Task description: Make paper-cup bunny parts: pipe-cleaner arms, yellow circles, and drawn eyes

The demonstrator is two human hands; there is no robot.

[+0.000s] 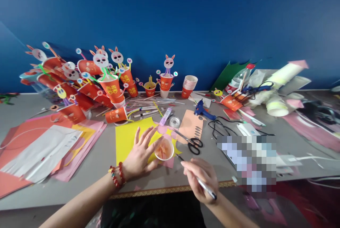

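My left hand [140, 153], with a beaded bracelet at the wrist, lies with fingers spread over yellow paper [127, 139]. Its thumb and forefinger are at the left side of a white-rimmed paper cup [164, 149], whose mouth faces me; whether they press on it I cannot tell. Orange-pink shapes show inside the cup. Just right of the cup, my right hand [200, 178] is closed around a pen [204, 186], its dark tip pointing toward the cup. Black-handled scissors [194, 145] lie beyond the pen, near a roll of clear tape [174, 122].
Red paper cups with rabbit faces [110, 88] crowd the back left. Coloured paper sheets [39, 153] cover the left side. A blue glue gun [204, 109] with a black cord, a stack of cups [189, 86] and a plastic bottle [239, 77] stand farther back. A blurred patch hides the right.
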